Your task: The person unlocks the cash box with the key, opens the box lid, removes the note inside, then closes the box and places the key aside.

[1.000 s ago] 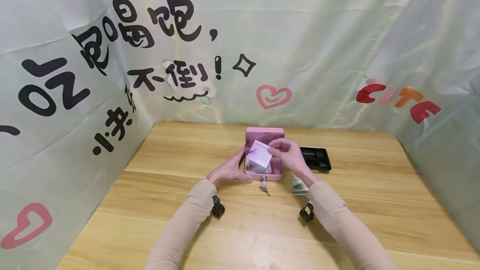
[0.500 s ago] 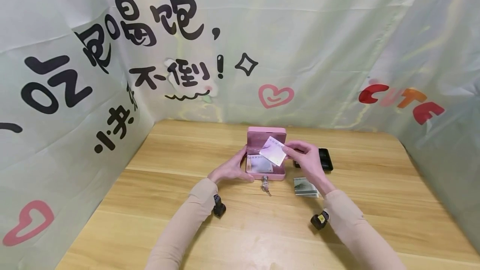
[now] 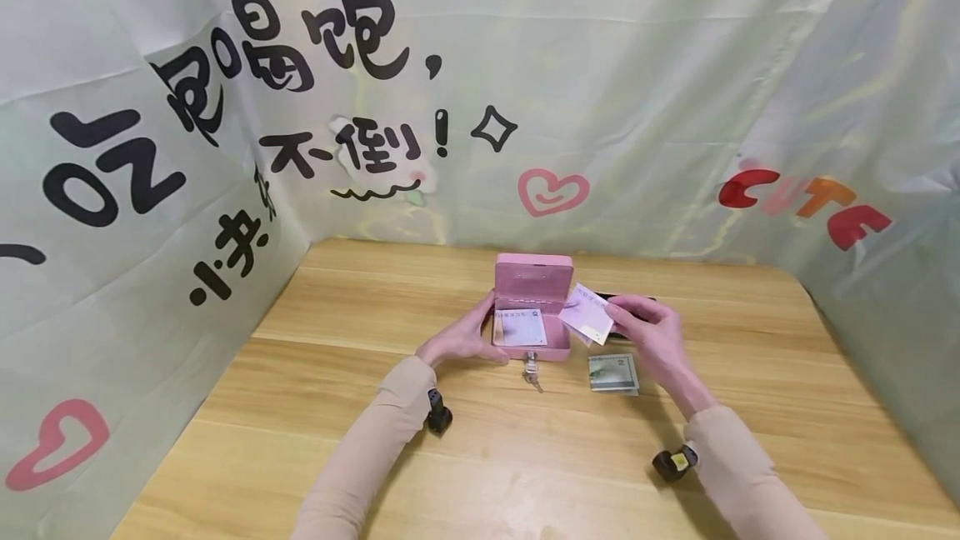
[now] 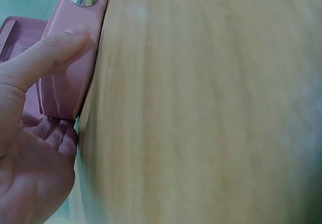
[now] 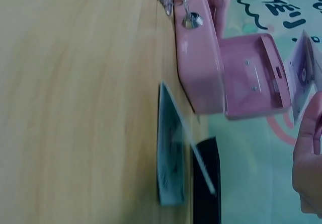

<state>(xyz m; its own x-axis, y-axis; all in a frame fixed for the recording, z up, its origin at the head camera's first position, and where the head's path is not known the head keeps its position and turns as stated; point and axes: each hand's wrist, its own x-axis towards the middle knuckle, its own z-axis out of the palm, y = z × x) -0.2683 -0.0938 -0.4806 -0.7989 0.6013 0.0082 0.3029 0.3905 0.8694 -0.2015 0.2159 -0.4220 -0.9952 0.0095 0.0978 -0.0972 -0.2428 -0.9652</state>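
1. A folded purple note (image 3: 585,315) is held aloft right of center in the head view, pinched between the thumb and fingers of the person's right hand (image 3: 652,336).
2. Just left of it, near the frame's center, sits a pink cash box (image 3: 553,353), its lid raised; a second purple note (image 3: 520,327) lies inside, on the left.
3. The left hand (image 3: 461,342) grips the box's left end, thumb on the front wall, fingers at the side.
4. Keys (image 3: 533,382) hang from the lock at the box's front.
5. A folded green note (image 3: 612,373) rests below the held one, right of center; a black tray (image 5: 206,209), at the bottom of the right wrist view, is partly hidden by the right hand in the head view.
6. A wooden table (image 3: 540,457) fills the lower frame; a pale printed curtain (image 3: 637,107) spans the top.
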